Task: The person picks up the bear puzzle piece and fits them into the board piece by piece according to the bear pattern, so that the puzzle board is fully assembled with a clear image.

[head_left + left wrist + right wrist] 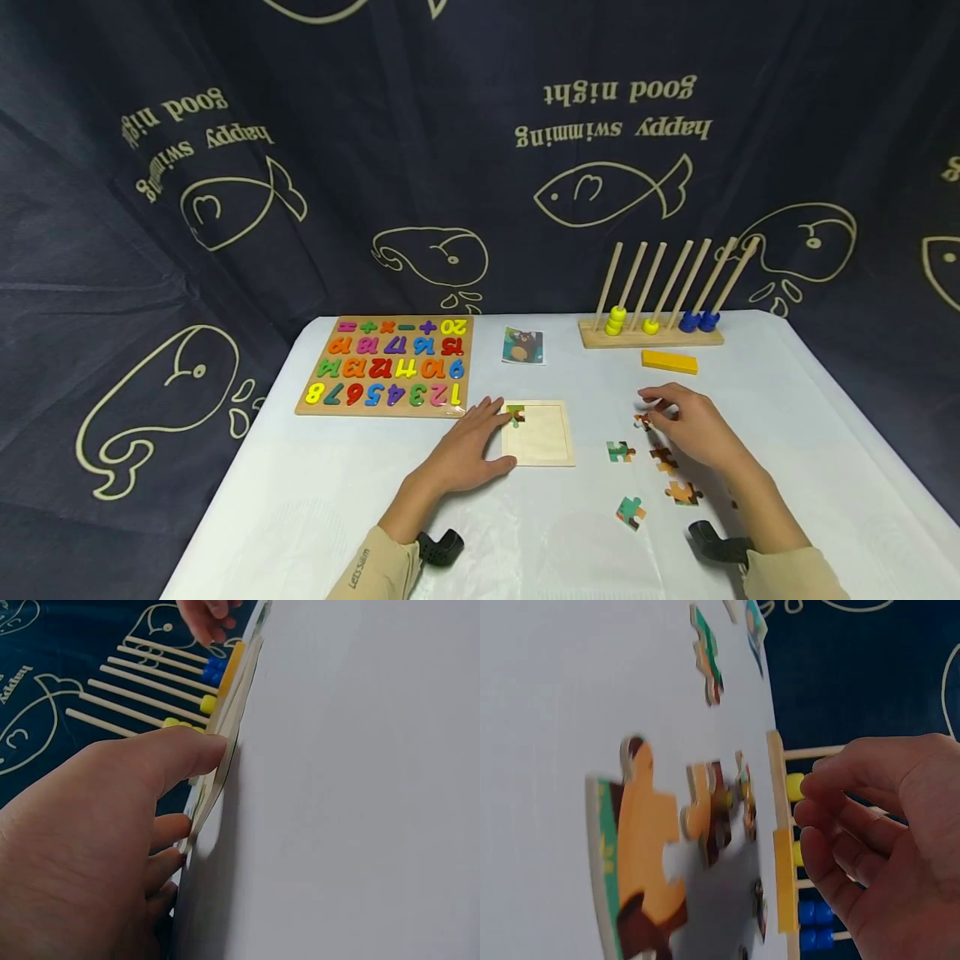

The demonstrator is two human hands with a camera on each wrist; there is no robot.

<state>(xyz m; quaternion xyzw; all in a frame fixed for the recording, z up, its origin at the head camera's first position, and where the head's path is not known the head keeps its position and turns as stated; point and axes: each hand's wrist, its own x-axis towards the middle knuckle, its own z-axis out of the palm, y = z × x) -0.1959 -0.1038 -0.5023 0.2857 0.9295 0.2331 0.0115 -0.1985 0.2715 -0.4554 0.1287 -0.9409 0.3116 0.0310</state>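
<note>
My left hand [468, 450] rests at the left side of a shallow square wooden puzzle tray [542, 442], fingers stretched along it. Its thumb touches the tray's edge in the left wrist view. One green and brown puzzle piece [515, 412] sits in the tray's upper left corner, near the fingertips. Over the loose pieces at the right hovers my right hand [693, 427], fingers loosely bent and nothing between them. Just under its fingertips lies a small brown piece [642, 422]. An orange bear-patterned piece [651, 840] shows large in the right wrist view.
A number board [390, 367] lies at the back left. Behind the tray is a small picture card [523, 346]. A bead abacus [651, 337] stands at the back right, a yellow block [669, 362] before it. Green pieces [620, 452] lie between tray and right hand.
</note>
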